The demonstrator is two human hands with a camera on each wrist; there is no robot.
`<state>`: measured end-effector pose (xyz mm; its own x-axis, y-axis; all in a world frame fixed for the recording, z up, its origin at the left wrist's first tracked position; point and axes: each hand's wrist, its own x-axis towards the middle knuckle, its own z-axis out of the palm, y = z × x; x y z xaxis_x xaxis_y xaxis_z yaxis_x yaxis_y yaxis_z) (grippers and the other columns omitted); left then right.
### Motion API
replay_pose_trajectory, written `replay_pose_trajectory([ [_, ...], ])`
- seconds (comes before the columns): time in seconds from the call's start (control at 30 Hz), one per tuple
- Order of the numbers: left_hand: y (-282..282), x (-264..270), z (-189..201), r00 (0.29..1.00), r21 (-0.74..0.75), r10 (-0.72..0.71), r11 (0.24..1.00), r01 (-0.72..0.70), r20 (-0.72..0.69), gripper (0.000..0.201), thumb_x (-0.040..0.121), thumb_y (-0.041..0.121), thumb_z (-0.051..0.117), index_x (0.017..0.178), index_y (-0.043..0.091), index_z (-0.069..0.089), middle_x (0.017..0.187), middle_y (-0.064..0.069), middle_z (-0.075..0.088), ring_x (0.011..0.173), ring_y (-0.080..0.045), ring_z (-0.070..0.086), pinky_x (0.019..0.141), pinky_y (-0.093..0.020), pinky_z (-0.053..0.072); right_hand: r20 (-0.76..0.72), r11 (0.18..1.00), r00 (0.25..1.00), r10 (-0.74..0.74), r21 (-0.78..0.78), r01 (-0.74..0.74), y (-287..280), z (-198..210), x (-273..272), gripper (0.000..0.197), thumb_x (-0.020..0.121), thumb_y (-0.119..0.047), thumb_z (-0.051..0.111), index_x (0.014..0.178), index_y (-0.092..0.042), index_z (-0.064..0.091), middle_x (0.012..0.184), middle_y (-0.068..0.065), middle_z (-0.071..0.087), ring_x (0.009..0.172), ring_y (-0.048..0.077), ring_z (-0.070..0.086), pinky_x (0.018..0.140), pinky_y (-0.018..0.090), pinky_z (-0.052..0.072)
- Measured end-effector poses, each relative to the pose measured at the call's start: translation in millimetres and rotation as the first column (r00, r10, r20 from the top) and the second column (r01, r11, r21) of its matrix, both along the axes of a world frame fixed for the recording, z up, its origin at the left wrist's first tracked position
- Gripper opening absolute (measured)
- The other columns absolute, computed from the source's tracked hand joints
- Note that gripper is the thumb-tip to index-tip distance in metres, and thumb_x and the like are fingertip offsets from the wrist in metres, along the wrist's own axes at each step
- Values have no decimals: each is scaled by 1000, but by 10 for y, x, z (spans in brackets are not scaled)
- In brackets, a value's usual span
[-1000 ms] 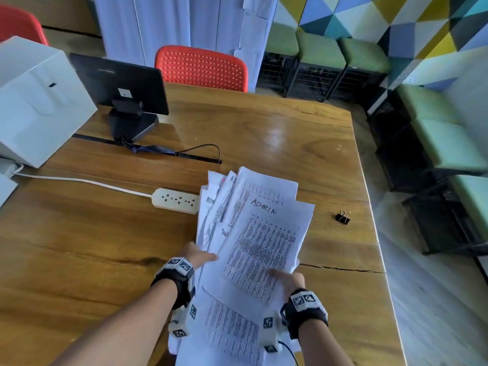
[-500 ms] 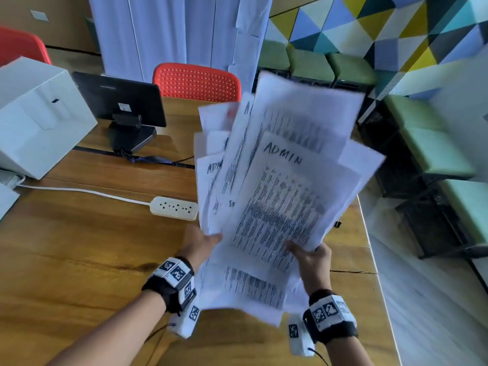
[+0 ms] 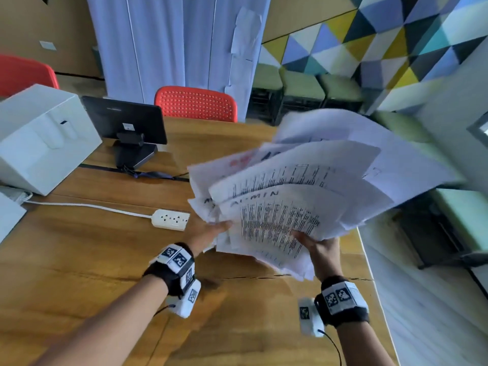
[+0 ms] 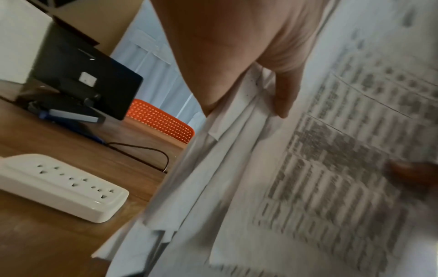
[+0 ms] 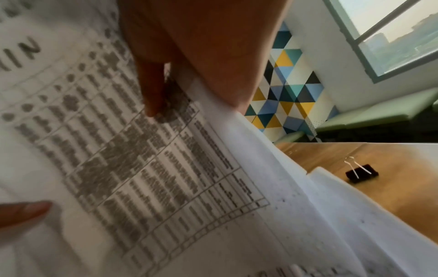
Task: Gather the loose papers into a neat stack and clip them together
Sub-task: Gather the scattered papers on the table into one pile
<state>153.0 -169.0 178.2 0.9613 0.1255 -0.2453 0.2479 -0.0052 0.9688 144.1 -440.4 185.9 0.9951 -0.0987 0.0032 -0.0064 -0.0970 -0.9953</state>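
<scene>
A fanned bundle of printed white papers (image 3: 295,196) is held up off the wooden table (image 3: 79,260), its far end tipped away to the right. The top sheet reads "ADMIN". My left hand (image 3: 208,231) grips the bundle's left edge, thumb on top of the papers (image 4: 284,168). My right hand (image 3: 319,244) grips the lower right edge, thumb pressed on the papers' (image 5: 166,168) printed sheet. A black binder clip (image 5: 361,173) lies on the table to the right, hidden behind the paper in the head view.
A white power strip (image 3: 171,219) with its cord lies left of the papers. Behind it stand a black tablet on a stand (image 3: 126,128) and a white box (image 3: 39,138). Red chairs (image 3: 195,104) sit at the far edge. The table's right edge (image 3: 369,273) is close.
The papers lay fanned on the table a second ago. Both hands lifted them upright, and now the bundle has tilted away and swung to the right.
</scene>
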Motion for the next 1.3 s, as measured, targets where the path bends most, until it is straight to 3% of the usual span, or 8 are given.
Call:
replay_pose_trajectory([
  [0.13,91,31,54,991,-6,-135,991,135,20,38,61,18,87,94,31,72,97,3,74,92,-15,70,88,-47,56,-12,997,997,71,32,-70,-166,-9,35,41,63,2,81,101,-5,68,97,3,77,90,14,73,77,26,60],
  [0.3,-111,91,-25,993,-41,-97,995,95,-61,25,79,-7,68,101,4,65,80,10,71,65,11,65,74,-21,54,-33,995,995,98,39,-96,-107,-190,132,60,61,-3,79,117,-3,58,111,12,70,101,21,68,78,26,58],
  [0.57,57,205,-50,997,-10,-58,998,58,-56,70,52,40,90,90,-12,61,81,-3,59,75,-18,55,71,-32,44,-126,994,986,111,5,-111,-110,-166,364,35,71,7,74,105,11,66,82,-8,77,80,5,72,68,11,52],
  [0.7,46,187,255,998,-72,-5,997,9,60,31,73,-11,71,84,-29,49,75,-19,65,66,-16,70,81,-32,56,-38,999,999,30,35,-28,-53,-51,489,26,66,5,79,91,5,73,86,6,78,79,20,73,75,30,57],
  [0.83,157,286,190,999,-99,-10,995,14,41,25,73,-19,65,66,4,60,50,14,67,49,5,63,63,-12,54,-88,987,989,122,113,-112,-55,-43,484,34,73,7,73,105,12,63,88,10,77,79,21,74,74,32,61],
  [1.07,168,380,90,997,-63,51,997,-47,60,25,72,1,76,92,-10,65,87,-10,70,75,-15,67,77,-31,52,-51,996,998,26,89,-21,70,-104,464,41,69,12,74,107,9,60,95,17,74,84,26,72,72,31,59],
  [1.17,-3,363,221,983,16,68,997,-71,172,26,84,-2,64,109,4,63,95,7,67,79,9,66,72,-11,52,32,998,999,-39,48,37,145,65,475,33,70,16,70,101,7,62,89,15,71,77,21,69,71,29,59],
  [1.3,-205,282,287,955,35,93,994,-106,281,31,91,3,55,122,8,55,107,11,63,103,-1,61,90,-13,48,83,999,996,-20,-44,24,226,231,411,11,76,12,66,86,11,62,75,10,65,67,16,59,63,29,51],
])
